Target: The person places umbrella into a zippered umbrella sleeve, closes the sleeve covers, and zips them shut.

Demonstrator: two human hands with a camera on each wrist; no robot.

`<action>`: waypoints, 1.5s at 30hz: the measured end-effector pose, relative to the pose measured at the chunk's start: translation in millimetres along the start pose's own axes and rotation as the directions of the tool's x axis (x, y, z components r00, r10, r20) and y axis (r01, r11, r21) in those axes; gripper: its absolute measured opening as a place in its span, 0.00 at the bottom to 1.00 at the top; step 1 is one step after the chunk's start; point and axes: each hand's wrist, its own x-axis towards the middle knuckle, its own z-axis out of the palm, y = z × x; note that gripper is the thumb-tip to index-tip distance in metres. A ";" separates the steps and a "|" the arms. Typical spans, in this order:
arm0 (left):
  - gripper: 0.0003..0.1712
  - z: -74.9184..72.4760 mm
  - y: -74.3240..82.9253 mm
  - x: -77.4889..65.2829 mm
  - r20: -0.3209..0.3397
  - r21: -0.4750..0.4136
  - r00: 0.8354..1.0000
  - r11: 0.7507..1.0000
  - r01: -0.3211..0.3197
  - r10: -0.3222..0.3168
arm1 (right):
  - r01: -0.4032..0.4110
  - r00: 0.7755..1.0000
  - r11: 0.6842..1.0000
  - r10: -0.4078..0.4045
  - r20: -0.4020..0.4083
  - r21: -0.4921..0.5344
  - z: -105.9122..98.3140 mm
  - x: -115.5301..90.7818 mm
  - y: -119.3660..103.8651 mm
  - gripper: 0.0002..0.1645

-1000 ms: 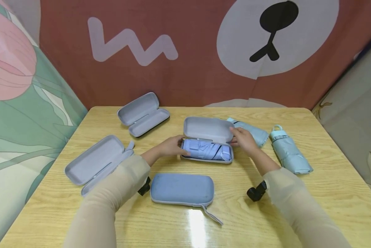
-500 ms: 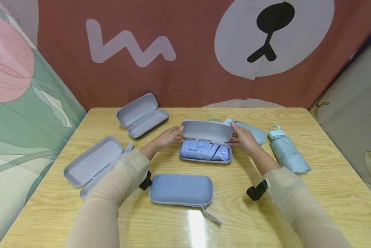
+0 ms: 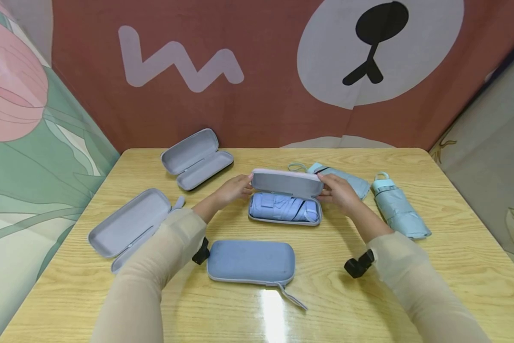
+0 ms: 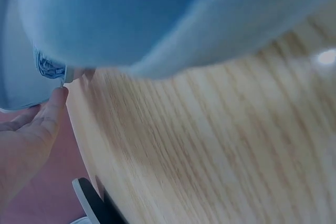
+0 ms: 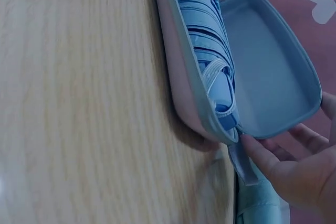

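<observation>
A pink hard-shell zip case with a grey lining stands half open at the table's middle, its raised lid (image 3: 288,183) tilted toward me. Inside it lies a folded periwinkle umbrella (image 3: 284,207), whose strap end shows in the right wrist view. My left hand (image 3: 233,189) holds the lid's left end. At the right end, my right hand (image 3: 339,193) holds the lid, with one fingertip near the zip (image 5: 235,139) by the hinge. In the left wrist view, a large blurred blue case (image 4: 131,19) covers much of the scene.
A closed blue case (image 3: 251,261) with a wrist strap lies nearer me. Two open grey-lined cases, one at the back (image 3: 192,152) and one at left (image 3: 130,221), flank my left arm. Two light-teal folded umbrellas, one behind (image 3: 347,181) and one beside (image 3: 402,213) my right hand, lie on the table (image 3: 325,305).
My left hand has moved from the case's lower left side up to the lid's end. The lid has tipped forward toward the umbrella, showing its pink outer edge.
</observation>
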 end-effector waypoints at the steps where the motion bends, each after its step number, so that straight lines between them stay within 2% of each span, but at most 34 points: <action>1: 0.31 0.2 -0.2 -0.2 0.002 -0.010 1.000 1.000 -0.006 0.006 | 0.011 1.000 1.000 -0.011 0.014 -0.005 -1.3 0.0 1.7 0.37; 3: 0.30 0.7 -0.5 -0.8 0.005 -0.020 1.000 1.000 -0.011 0.012 | 0.032 0.999 0.999 -0.032 0.037 -0.007 -4.5 1.1 6.8 0.38; 7: 0.29 -0.3 -1.1 -2.1 0.022 -0.003 1.000 1.000 -0.013 0.013 | 0.068 0.993 0.998 -0.069 0.097 0.015 -15.0 8.8 22.1 0.34; 12: 0.25 -2.1 -0.4 -5.3 0.055 0.009 0.998 1.000 -0.005 0.004 | 0.080 0.985 0.996 -0.076 0.153 -0.024 -12.5 2.2 19.2 0.39; 14: 0.23 -2.5 0.3 -7.0 0.076 0.001 0.997 1.000 -0.005 0.005 | 0.060 0.988 0.996 -0.050 0.146 -0.066 -6.5 -5.4 10.9 0.41; 18: 0.21 -3.7 0.7 -9.7 0.105 -0.012 0.994 1.000 -0.013 0.014 | 0.034 0.991 0.994 -0.019 0.131 -0.106 -1.5 -10.2 4.4 0.35; 23: 0.21 -7.1 -1.4 -13.4 0.125 0.031 0.992 0.999 -0.019 0.015 | 0.012 0.997 0.979 0.005 0.081 -0.204 4.7 -12.8 2.3 0.35; 26: 0.22 -9.8 -2.8 -15.0 0.144 0.078 0.990 0.997 -0.025 0.013 | 0.000 0.999 0.965 0.013 0.050 -0.263 9.3 -13.4 1.9 0.34; 28: 0.22 -10.9 -3.4 -15.5 0.153 0.090 0.988 0.996 -0.019 0.005 | 0.020 0.999 0.949 -0.007 0.043 -0.314 11.9 -13.9 2.2 0.33; 32: 0.20 -10.9 -3.4 -17.9 0.175 0.076 0.984 0.997 -0.021 0.007 | 0.052 0.999 0.916 -0.042 0.033 -0.398 13.7 -14.1 3.4 0.34; 38: 0.16 -10.0 -3.7 -18.4 0.178 0.067 0.984 0.997 -0.029 0.016 | 0.051 0.999 0.891 -0.039 0.036 -0.450 16.5 -17.6 5.2 0.38; 45: 0.16 -8.4 -2.7 -15.2 0.145 0.150 0.989 0.989 -0.010 -0.012 | 0.059 0.998 0.859 -0.051 0.030 -0.509 21.7 -18.3 10.3 0.39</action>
